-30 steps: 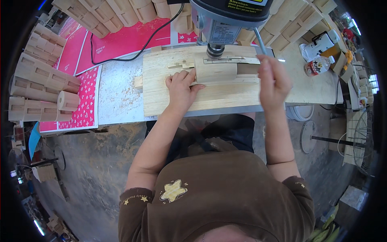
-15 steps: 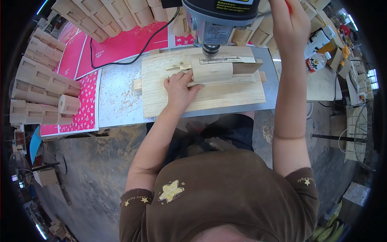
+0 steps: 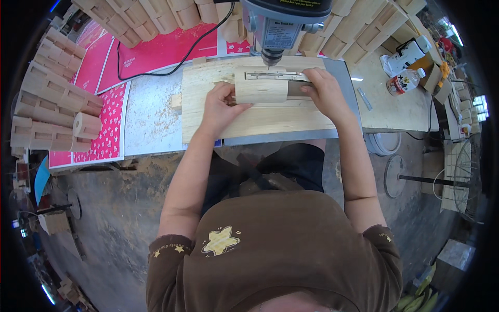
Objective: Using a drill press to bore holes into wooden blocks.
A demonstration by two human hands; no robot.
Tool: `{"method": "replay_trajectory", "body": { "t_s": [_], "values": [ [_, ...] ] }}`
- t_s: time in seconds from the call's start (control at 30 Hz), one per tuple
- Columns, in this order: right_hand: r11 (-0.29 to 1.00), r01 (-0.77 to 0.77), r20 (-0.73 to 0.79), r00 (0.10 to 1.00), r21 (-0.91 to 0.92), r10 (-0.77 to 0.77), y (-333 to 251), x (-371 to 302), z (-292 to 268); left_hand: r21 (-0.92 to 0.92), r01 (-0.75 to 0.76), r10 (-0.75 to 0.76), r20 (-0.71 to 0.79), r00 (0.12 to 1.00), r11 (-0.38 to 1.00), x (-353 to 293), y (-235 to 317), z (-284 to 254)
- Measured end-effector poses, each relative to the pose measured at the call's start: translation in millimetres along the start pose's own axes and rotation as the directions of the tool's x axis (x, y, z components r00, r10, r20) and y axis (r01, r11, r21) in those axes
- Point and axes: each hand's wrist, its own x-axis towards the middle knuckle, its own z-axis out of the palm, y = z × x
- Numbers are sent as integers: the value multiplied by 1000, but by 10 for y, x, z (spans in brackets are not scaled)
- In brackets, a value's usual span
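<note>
A pale wooden cylinder (image 3: 261, 90) lies sideways on a flat wooden board (image 3: 301, 120), with a long narrow metal-looking strip (image 3: 267, 76) set in a slot along its top. Its left end is gripped by my left hand (image 3: 217, 109), thumb in front and fingers curled behind. My right hand (image 3: 327, 92) is closed at the right end of the work, thumb below and fingertips at the strip's end; what lies under them is partly hidden. Just above the cylinder hangs the drill press chuck (image 3: 272, 56), its thin bit close over the strip.
Several stacked slotted wooden cylinders (image 3: 57, 106) line the left and back. A black cable (image 3: 156, 78) crosses the pink printed sheet (image 3: 171, 54). On the right stand a bottle with a red label (image 3: 405, 82) and a white bottle (image 3: 410, 54). Sawdust covers the metal tabletop (image 3: 153, 114).
My right hand has come down from the drill press's upper right to the right end of the work. The cylinder has shifted left on the board, and my left hand grips its end.
</note>
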Motion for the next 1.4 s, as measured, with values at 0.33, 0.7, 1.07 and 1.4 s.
{"method": "replay_trajectory", "body": {
  "t_s": [0.33,0.7,1.07,1.4],
  "values": [
    [995,-31,26,999,93,29,-172,-345,-161,-293,251,-300,-137,944,923,-498,156,-1108],
    [997,-21,-43,999,81,25,-337,-397,-96,-457,483,-605,-164,780,747,-585,640,-962],
    [996,-49,-59,997,78,54,-304,-462,-116,-436,535,-581,33,813,723,-380,329,-319],
    [998,-50,-126,990,44,55,-214,-460,-64,-420,292,-335,-31,942,859,-459,294,221]
  ]
}}
